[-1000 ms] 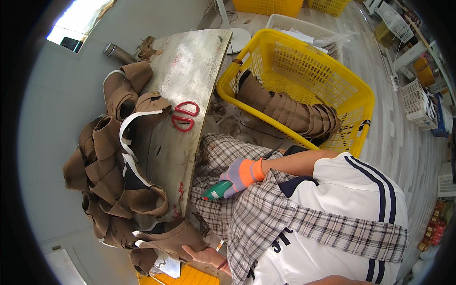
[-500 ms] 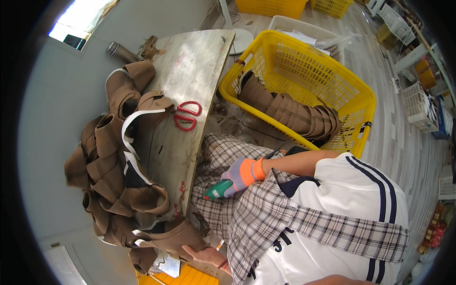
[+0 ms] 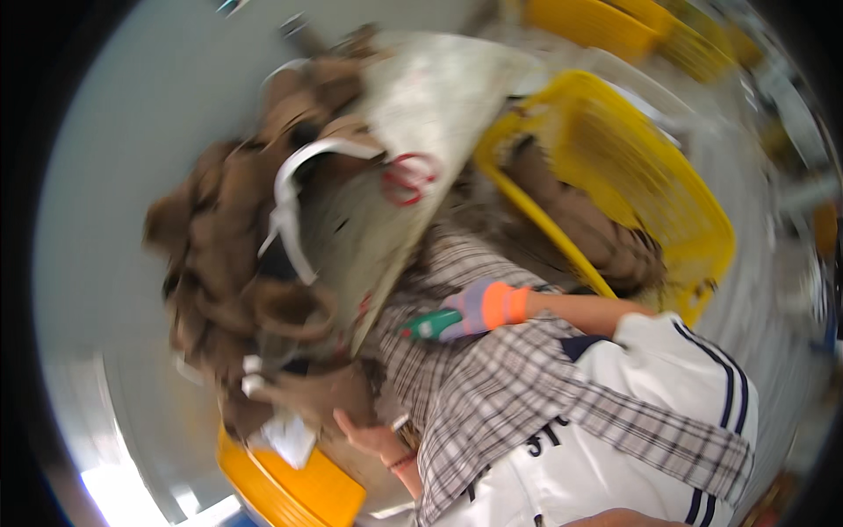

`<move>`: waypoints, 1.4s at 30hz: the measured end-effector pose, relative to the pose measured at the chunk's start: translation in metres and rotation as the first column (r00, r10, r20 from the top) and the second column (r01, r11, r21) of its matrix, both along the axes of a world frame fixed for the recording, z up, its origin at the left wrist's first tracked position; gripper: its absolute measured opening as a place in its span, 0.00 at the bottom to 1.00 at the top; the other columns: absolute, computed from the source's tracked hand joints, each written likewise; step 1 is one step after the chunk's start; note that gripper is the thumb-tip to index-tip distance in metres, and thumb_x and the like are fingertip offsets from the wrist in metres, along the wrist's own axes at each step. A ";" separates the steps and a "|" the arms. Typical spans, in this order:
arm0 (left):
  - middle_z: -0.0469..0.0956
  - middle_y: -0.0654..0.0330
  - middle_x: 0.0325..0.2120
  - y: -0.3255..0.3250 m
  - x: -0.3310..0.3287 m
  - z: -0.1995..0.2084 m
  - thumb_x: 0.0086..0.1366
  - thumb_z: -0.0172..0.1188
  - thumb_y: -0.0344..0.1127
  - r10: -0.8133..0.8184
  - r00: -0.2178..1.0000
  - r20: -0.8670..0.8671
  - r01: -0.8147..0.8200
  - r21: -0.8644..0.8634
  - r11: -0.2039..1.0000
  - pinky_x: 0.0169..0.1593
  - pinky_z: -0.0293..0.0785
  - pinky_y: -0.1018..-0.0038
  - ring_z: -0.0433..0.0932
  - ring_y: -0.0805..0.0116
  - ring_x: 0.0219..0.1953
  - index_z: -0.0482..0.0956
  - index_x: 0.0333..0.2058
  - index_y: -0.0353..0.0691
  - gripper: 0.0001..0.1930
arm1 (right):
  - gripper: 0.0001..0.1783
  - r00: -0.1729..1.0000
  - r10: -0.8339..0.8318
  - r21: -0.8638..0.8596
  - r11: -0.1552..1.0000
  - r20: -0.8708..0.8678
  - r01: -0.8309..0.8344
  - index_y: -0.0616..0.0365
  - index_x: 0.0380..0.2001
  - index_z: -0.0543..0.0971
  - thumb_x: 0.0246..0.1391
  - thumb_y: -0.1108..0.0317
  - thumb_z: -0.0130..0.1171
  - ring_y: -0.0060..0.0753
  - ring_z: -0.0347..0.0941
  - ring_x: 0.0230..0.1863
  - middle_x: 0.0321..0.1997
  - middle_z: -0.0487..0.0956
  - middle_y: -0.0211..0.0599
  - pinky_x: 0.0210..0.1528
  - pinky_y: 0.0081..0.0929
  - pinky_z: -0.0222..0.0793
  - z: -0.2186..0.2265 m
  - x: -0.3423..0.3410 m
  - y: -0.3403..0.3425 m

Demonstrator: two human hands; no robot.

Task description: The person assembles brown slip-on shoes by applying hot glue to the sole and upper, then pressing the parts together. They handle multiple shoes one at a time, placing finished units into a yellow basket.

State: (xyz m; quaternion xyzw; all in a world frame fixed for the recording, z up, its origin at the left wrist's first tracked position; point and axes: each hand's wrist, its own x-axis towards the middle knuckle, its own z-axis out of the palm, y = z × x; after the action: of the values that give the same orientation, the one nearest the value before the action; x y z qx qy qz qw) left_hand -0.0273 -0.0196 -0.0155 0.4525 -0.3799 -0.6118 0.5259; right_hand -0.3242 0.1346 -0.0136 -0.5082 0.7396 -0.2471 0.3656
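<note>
My right hand (image 3: 479, 309), in a grey-purple and orange glove, is closed around a small green handheld tool (image 3: 430, 324) with a red end, over the checked apron (image 3: 500, 378) on my lap. Bare, my left hand (image 3: 373, 439) reaches to a brown fabric cuff (image 3: 325, 395) at the table's lower end. Its fingers look stretched out against the cuff's edge, though motion blurs them. A heap of similar brown cuffs (image 3: 219, 228), some with white edging, covers the table's left side. Red-handled scissors (image 3: 409, 179) lie on the bare wooden tabletop (image 3: 439, 79), away from both hands.
Right of the table stands a yellow basket (image 3: 716, 206) with a row of stacked brown cuffs (image 3: 588, 220) inside. A yellow-orange crate (image 3: 290, 487) sits below the table's lower end. More yellow crates (image 3: 597, 26) are at the back, and a metal flask (image 3: 301, 35) is at the far left.
The whole view has shifted and tilted, now blurred. My left hand has moved slightly along the cuff, one finger raised more. My right hand still grips the green tool over my lap.
</note>
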 end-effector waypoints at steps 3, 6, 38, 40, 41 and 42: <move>0.74 0.54 0.50 0.013 0.009 -0.004 0.69 0.45 0.36 0.117 0.721 0.683 0.130 -0.299 0.945 0.57 0.67 0.68 0.72 0.63 0.51 0.72 0.54 0.31 0.20 | 0.31 0.996 -0.022 0.001 1.000 0.092 0.022 0.48 0.41 0.78 0.46 0.35 0.58 0.47 0.78 0.31 0.29 0.80 0.45 0.33 0.39 0.71 0.007 0.006 -0.003; 0.76 0.59 0.47 0.008 -0.004 0.008 0.67 0.51 0.36 0.104 0.925 0.366 -0.057 -0.136 0.989 0.54 0.68 0.76 0.73 0.69 0.50 0.75 0.50 0.33 0.17 | 0.29 0.998 -0.025 -0.088 0.996 -0.056 0.020 0.48 0.48 0.77 0.48 0.42 0.61 0.47 0.78 0.38 0.35 0.81 0.45 0.38 0.39 0.71 0.003 0.005 0.000; 0.73 0.60 0.49 0.000 -0.003 0.005 0.60 0.64 0.38 0.000 0.969 -0.247 -0.033 -0.131 0.991 0.54 0.68 0.71 0.71 0.68 0.50 0.67 0.55 0.34 0.27 | 0.28 0.996 -0.074 0.043 0.996 -0.047 0.076 0.58 0.51 0.74 0.52 0.52 0.62 0.41 0.77 0.38 0.39 0.81 0.45 0.41 0.33 0.70 -0.020 0.004 -0.010; 0.72 0.60 0.49 -0.001 -0.003 0.001 0.60 0.64 0.38 0.001 0.970 -0.244 -0.033 -0.126 0.991 0.55 0.68 0.71 0.71 0.68 0.50 0.67 0.55 0.34 0.27 | 0.28 0.995 -0.096 0.026 0.995 -0.006 0.096 0.58 0.52 0.74 0.52 0.52 0.63 0.40 0.77 0.39 0.39 0.81 0.44 0.42 0.33 0.70 -0.026 0.004 -0.009; 0.72 0.60 0.49 -0.001 -0.003 -0.002 0.60 0.64 0.38 0.002 0.971 -0.241 -0.033 -0.124 0.992 0.55 0.68 0.71 0.71 0.68 0.50 0.67 0.55 0.34 0.27 | 0.28 0.994 -0.105 0.035 0.994 0.017 0.104 0.58 0.51 0.74 0.51 0.52 0.63 0.39 0.77 0.38 0.39 0.81 0.44 0.42 0.33 0.70 -0.026 0.004 -0.009; 0.72 0.60 0.49 -0.001 -0.003 -0.004 0.61 0.64 0.38 -0.005 0.966 -0.260 -0.029 -0.127 0.992 0.55 0.67 0.71 0.71 0.69 0.50 0.67 0.55 0.34 0.27 | 0.28 0.993 -0.113 0.044 0.993 0.040 0.112 0.58 0.51 0.74 0.51 0.52 0.63 0.38 0.77 0.38 0.39 0.81 0.43 0.42 0.33 0.70 -0.026 0.004 -0.009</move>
State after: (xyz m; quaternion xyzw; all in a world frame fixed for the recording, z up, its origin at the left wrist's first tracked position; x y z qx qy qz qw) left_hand -0.0299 -0.0207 -0.0196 0.3357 -0.3440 -0.6368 0.6029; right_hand -0.3201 0.1252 -0.0393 -0.4527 0.7642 -0.2626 0.3771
